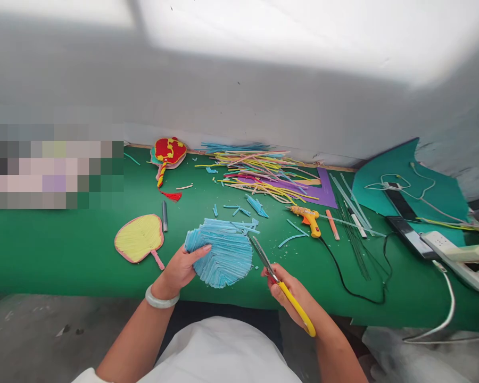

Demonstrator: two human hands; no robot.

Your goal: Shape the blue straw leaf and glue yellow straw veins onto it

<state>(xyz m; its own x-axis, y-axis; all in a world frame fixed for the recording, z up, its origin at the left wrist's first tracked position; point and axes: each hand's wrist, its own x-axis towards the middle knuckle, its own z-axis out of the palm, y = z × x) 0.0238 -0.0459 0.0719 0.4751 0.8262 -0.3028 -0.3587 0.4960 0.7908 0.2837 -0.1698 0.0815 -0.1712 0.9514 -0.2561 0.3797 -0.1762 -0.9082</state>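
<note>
My left hand (183, 270) grips the left edge of a roundish blue piece (225, 255) covered in rows of fuzzy strips, thumb on top. Loose strip ends stick out along its upper right side. In my right hand (285, 287) is a pair of scissors (281, 284) with yellow handles, its blades pointing up and left near the right edge of the blue piece. Short blue offcuts (242, 210) lie just beyond the piece. To the left rests a yellow fan shape (140, 239) with a pink border and pink handle.
A heap of coloured fuzzy sticks (259, 165) lies at the back of the green table (83, 260). Right of my hands are a yellow glue gun (312, 219) with a black cord, thin wires and a power strip (443, 244). A red fan (170, 151) with a tassel sits back left.
</note>
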